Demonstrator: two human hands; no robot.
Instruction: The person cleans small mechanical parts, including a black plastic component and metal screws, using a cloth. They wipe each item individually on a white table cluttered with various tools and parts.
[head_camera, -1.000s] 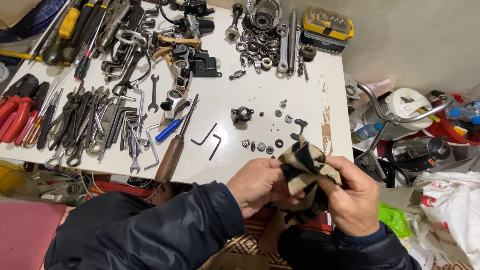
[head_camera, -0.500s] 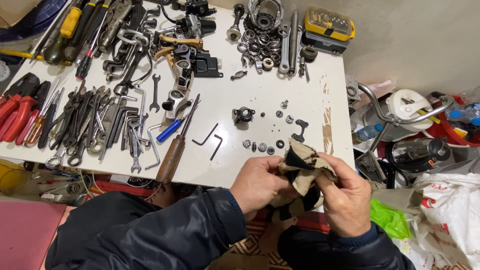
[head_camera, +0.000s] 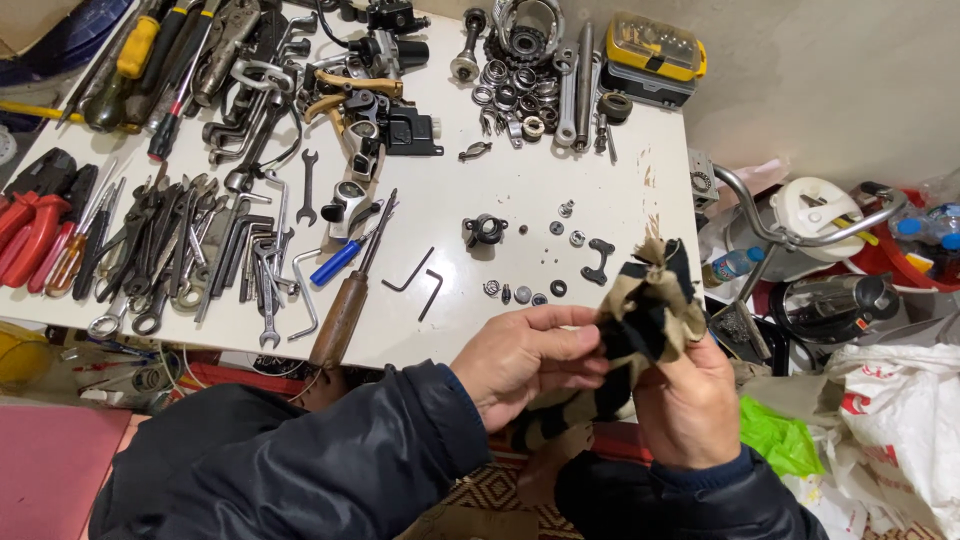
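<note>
White worktable (head_camera: 520, 215) crowded with tools, set against a plain beige wall (head_camera: 830, 90); red mat (head_camera: 50, 465) on the floor at lower left, patterned woven mat (head_camera: 490, 495) below; white plastic bag (head_camera: 900, 420) at right; even, diffuse light

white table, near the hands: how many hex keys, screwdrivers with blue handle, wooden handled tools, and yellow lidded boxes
Hex keys: 2, one beside the other
Blue-handled screwdriver: 1
Wooden-handled tool: 1
Yellow-lidded box: 1
Total: 5
Both the left hand and right hand grip a striped cloth off the table edge.
</note>
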